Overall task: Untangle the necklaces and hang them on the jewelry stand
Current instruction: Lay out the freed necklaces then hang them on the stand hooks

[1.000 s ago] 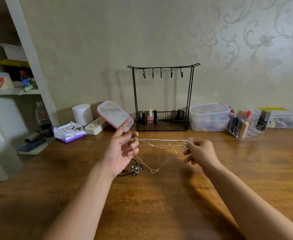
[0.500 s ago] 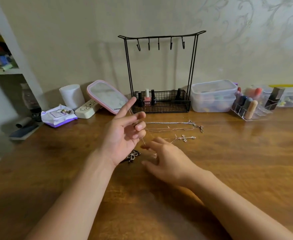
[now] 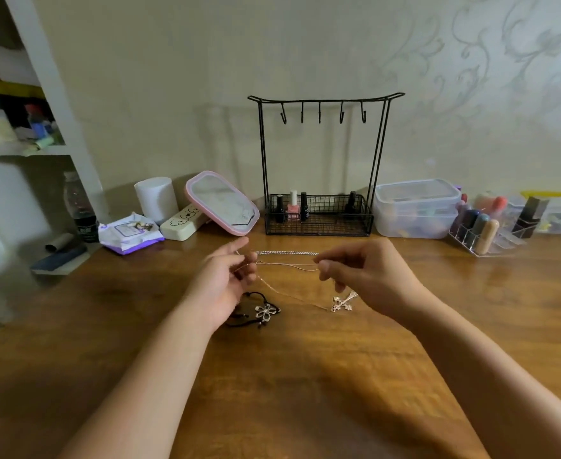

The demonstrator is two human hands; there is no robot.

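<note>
A silver chain necklace [image 3: 287, 253] and a thin gold chain [image 3: 285, 266] stretch between my two hands above the wooden table. My left hand [image 3: 221, 286] pinches their left ends. My right hand [image 3: 362, 273] pinches the right ends. A strand of the gold chain drops to a cross pendant [image 3: 342, 302] lying on the table under my right hand. A black cord necklace with a flower pendant [image 3: 266, 311] lies beside my left wrist. The black wire jewelry stand [image 3: 322, 167] stands at the back, its hooks bare.
The stand's basket holds nail polish bottles [image 3: 293, 207]. A pink-framed mirror [image 3: 223, 202], a white cylinder [image 3: 156, 200], a cream case [image 3: 180, 221] and a wipes pack [image 3: 128, 231] sit back left. A clear lidded box [image 3: 416, 208] and a cosmetics organizer [image 3: 491, 226] sit back right.
My right hand came up from the table and took hold of the chains' right ends, pulling them taut again. The cross pendant now lies below it. The camera shifted.
</note>
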